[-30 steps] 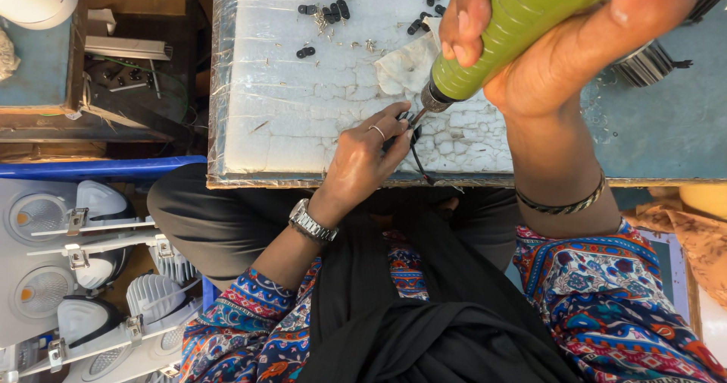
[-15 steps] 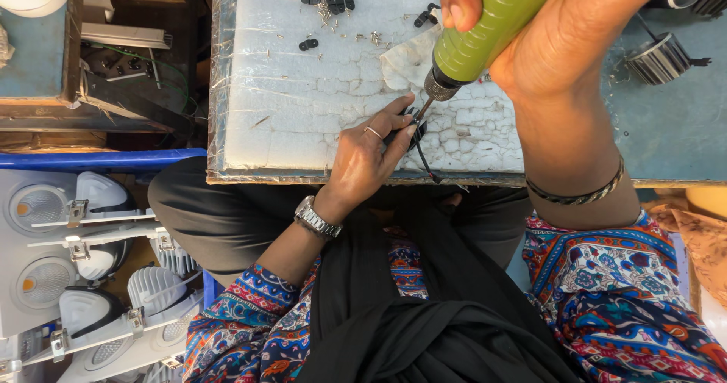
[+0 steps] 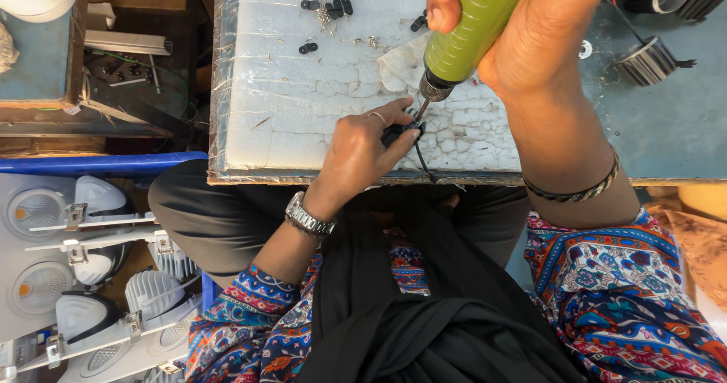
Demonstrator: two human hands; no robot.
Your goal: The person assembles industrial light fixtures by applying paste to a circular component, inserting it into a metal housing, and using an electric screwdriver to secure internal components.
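Head view, looking straight down over a seated person's lap to a workbench. Right hand (image 3: 530,31): clenched around a green powered screwdriver (image 3: 473,23), held upright to slightly tilted; the tool's upper body is cut off by the top edge, and the palm side of the grip is hidden behind the hand. Its dark bit comes down onto a small black clamp part (image 3: 400,131), but the exact contact point is too small to make out. Left hand (image 3: 363,152): thumb and fingers pinched on that black part, pressing it to the white foam mat (image 3: 288,103), near the bench's front edge; most of the part is hidden under the fingertips. A thin black wire (image 3: 421,159) runs from the part toward the lap and vanishes against dark cloth. A ring on one finger, a metal wristwatch (image 3: 307,216) on the left wrist, a braided bracelet (image 3: 579,193) on the right. Further back on the mat: several loose black clips (image 3: 329,6) and scattered small screws, individually hard to tell apart. Right of the mat, on the blue-grey bench top (image 3: 666,125), a finned round heat sink (image 3: 644,59), with another partly cut off at the top corner. Lower left, beside the knee: white lamp housings (image 3: 45,277) with spring clips, stacked, some cropped by the frame.
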